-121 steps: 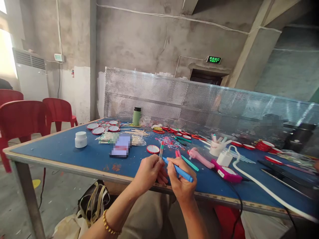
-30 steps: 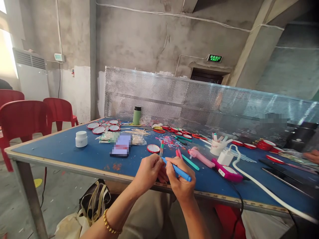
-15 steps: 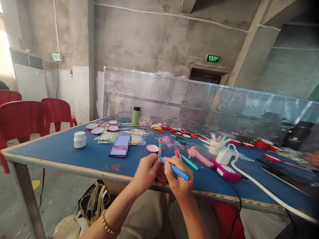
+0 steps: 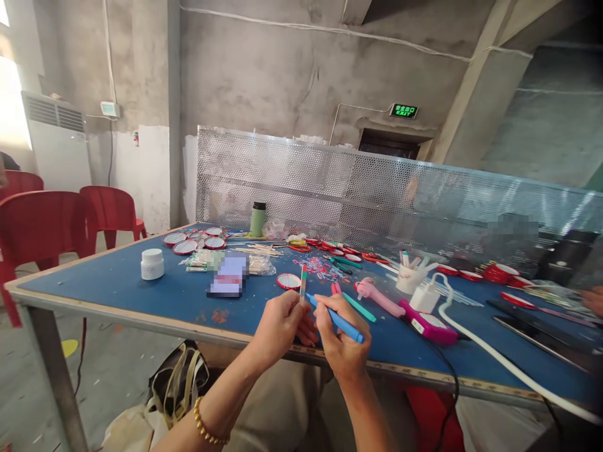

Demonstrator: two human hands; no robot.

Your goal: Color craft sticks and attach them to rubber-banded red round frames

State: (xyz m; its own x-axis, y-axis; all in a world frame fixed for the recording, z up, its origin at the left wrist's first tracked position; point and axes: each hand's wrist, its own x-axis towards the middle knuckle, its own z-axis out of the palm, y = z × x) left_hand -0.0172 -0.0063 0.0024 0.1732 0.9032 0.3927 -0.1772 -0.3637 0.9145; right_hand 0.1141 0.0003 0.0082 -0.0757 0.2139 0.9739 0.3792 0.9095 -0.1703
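My left hand (image 4: 277, 323) is closed on a slim flat stick (image 4: 303, 280), held upright, with red and green bands near its top. In my right hand (image 4: 347, 351) is a blue marker pen (image 4: 347, 326), gripped like a writing tool. Its tip points left at the stick's lower part; a small gap seems to separate them. Just behind my left hand lies a round red-rimmed disc (image 4: 288, 282). Pink and teal markers (image 4: 358, 307) rest on the table to the right of the stick.
On the blue table (image 4: 174, 307) are a white jar (image 4: 152, 264), a phone (image 4: 228, 276), a green bottle (image 4: 257, 218), a pink tool (image 4: 382, 297), a cup of pens (image 4: 409, 279) and a white cable (image 4: 490, 351). A perforated metal screen (image 4: 301, 182) stands behind. Another person's hand (image 4: 592, 301) shows far right.
My right hand has shifted slightly right and down with the blue marker, its tip drawing a little away from the stick. My left hand keeps the stick nearly still.
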